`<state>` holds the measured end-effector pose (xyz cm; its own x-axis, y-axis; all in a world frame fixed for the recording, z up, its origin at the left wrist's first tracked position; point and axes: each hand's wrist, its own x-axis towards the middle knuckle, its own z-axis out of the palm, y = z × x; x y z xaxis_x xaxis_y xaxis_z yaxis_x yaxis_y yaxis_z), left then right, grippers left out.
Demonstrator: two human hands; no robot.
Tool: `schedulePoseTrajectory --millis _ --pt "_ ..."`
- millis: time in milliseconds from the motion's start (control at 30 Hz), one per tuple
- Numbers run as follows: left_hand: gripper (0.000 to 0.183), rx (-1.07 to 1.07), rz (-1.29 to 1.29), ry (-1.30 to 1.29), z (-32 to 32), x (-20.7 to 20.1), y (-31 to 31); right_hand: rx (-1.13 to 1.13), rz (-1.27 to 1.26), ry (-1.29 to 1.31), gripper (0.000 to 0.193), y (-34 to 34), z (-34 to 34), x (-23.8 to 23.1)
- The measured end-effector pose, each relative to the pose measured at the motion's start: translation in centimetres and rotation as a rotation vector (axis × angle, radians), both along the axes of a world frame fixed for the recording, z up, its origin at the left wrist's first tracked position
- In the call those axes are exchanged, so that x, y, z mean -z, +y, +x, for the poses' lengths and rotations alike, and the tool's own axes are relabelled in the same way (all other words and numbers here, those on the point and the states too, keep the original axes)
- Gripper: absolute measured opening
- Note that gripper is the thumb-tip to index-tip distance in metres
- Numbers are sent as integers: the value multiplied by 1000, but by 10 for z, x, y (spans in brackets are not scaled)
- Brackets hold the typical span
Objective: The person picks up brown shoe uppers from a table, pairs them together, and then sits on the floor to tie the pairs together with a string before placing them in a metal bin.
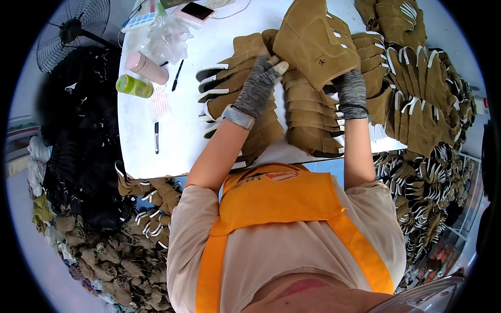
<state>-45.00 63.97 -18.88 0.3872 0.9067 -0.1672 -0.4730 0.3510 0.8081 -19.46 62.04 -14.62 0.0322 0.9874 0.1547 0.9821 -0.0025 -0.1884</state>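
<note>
A brown boot upper (313, 47) with a small dark mark on its side is raised over the table. My right hand (352, 88), in a grey knit glove, grips its lower edge, the fingers partly hidden behind it. My left hand (261, 83), gloved the same with bare-looking fingertips, is just left of the raised upper, over a left row of overlapping brown uppers (266, 130) with white and dark edges. Its fingers are smeared, so their closure is unclear. Below the raised piece lies another overlapping row of brown uppers (311, 117).
On the white table (177, 130) at left are a pink bottle (147, 68), a green-yellow can (134, 86), pens (156, 138), clear plastic bags (167, 39) and a phone (197, 11). More brown uppers (417, 115) pile up at right. A black fan (73, 32) stands far left, above dark heaps (78, 141).
</note>
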Motion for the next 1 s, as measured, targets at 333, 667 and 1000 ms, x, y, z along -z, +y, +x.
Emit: schedulePoseTrajectory --millis 333,667,1000 --pt "105 -245 1374 1424 45 -49 -11 119 20 1238 34 20 25 -52" --pt "121 -76 689 390 72 -23 37 -127 -216 1180 45 28 15 -102" --pt "72 -320 734 586 57 -41 62 -223 -200 1163 49 53 -26 -89"
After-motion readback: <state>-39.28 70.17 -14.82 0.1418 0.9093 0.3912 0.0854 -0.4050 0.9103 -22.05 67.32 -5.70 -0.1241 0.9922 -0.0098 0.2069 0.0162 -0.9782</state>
